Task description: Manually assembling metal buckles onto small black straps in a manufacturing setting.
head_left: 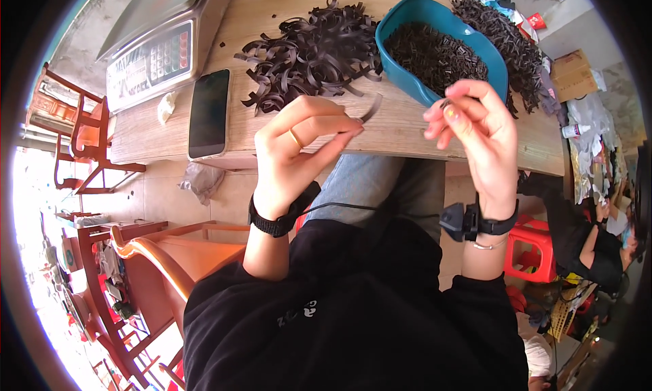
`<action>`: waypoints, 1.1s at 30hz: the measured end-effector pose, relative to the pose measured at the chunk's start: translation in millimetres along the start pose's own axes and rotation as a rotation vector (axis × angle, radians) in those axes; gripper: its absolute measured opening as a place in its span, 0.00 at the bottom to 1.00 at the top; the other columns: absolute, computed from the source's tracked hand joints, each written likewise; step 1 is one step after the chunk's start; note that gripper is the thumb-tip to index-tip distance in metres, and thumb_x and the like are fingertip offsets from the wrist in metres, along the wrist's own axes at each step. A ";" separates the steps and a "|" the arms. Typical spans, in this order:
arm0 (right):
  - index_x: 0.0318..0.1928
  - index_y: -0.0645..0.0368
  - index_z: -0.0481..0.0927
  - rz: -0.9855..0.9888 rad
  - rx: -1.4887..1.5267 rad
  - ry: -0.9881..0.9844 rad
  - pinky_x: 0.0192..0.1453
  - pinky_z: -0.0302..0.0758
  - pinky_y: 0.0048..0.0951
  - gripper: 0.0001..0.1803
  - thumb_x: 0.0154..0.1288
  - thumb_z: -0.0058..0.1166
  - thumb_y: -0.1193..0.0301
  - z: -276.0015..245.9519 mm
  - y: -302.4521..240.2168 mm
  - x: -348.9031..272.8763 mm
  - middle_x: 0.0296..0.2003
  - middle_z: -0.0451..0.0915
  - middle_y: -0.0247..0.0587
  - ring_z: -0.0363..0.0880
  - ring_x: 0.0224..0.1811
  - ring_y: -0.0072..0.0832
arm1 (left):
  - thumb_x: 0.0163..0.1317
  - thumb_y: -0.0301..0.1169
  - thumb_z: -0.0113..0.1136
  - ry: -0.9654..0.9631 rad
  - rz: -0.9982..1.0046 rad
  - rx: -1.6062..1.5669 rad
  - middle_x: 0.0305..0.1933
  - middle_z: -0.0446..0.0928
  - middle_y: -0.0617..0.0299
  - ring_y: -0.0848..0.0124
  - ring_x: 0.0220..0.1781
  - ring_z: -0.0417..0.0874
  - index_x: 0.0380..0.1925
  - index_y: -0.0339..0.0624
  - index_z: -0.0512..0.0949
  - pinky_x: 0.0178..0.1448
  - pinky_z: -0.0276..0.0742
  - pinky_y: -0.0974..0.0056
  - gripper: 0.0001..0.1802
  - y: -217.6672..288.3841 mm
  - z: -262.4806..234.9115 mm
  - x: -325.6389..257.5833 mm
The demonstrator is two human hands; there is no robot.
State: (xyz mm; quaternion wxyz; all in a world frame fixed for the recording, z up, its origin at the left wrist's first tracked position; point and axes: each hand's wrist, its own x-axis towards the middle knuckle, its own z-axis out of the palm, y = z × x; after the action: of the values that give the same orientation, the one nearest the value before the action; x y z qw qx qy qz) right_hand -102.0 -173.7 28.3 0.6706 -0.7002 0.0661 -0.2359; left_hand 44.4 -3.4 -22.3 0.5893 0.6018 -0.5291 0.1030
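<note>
My left hand [299,143], with a ring on one finger, pinches a short dark ribbon strip [371,110] by its lower end above the table's front edge. My right hand [479,129] is raised at the near rim of a teal plastic tub [414,85]. Between its thumb and fingertips is a small dark piece [445,104], too small to make out fully. Inside the tub lie many short dark pieces [435,55]. A loose heap of longer dark strips [316,48] spreads over the table in front of my left hand.
On the wooden table [251,129] are a phone [209,112], a scale with keypad [153,61] and a crumpled white scrap [166,108]. Another dark pile [499,41] lies beyond the tub. A red stool [531,248] stands right, a wooden chair [183,255] left. Another person [598,241] sits far right.
</note>
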 end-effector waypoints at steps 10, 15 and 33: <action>0.43 0.70 0.77 -0.074 0.112 -0.049 0.34 0.74 0.20 0.08 0.63 0.51 0.81 35.6 12.8 -32.7 0.40 0.78 0.41 0.76 0.34 0.20 | 0.43 0.18 0.67 -0.057 -0.016 -0.632 0.30 0.76 0.59 0.68 0.32 0.78 0.27 0.37 0.82 0.36 0.75 0.66 0.09 17.3 21.9 -11.1; 0.40 0.70 0.77 0.122 0.413 0.069 0.36 0.80 0.24 0.06 0.63 0.50 0.82 43.6 1.2 -34.5 0.40 0.76 0.44 0.80 0.38 0.29 | 0.51 0.21 0.62 0.050 0.077 -0.594 0.41 0.80 0.55 0.60 0.46 0.80 0.30 0.39 0.81 0.56 0.72 0.55 0.05 15.2 24.4 -6.1; 0.40 0.70 0.75 0.053 0.321 0.100 0.30 0.79 0.22 0.07 0.62 0.54 0.80 45.4 -6.1 -45.4 0.30 0.79 0.44 0.80 0.28 0.26 | 0.42 0.30 0.63 0.069 0.455 0.360 0.32 0.80 0.62 0.67 0.33 0.80 0.32 0.46 0.82 0.45 0.79 0.59 0.12 35.4 7.1 -3.5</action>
State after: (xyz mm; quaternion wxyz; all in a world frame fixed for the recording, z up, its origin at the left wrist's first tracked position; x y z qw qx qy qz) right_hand -124.3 -113.3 23.8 0.7758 -0.5693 0.0793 -0.2603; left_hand 12.5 1.6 -5.7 0.4524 0.5588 -0.6032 0.3453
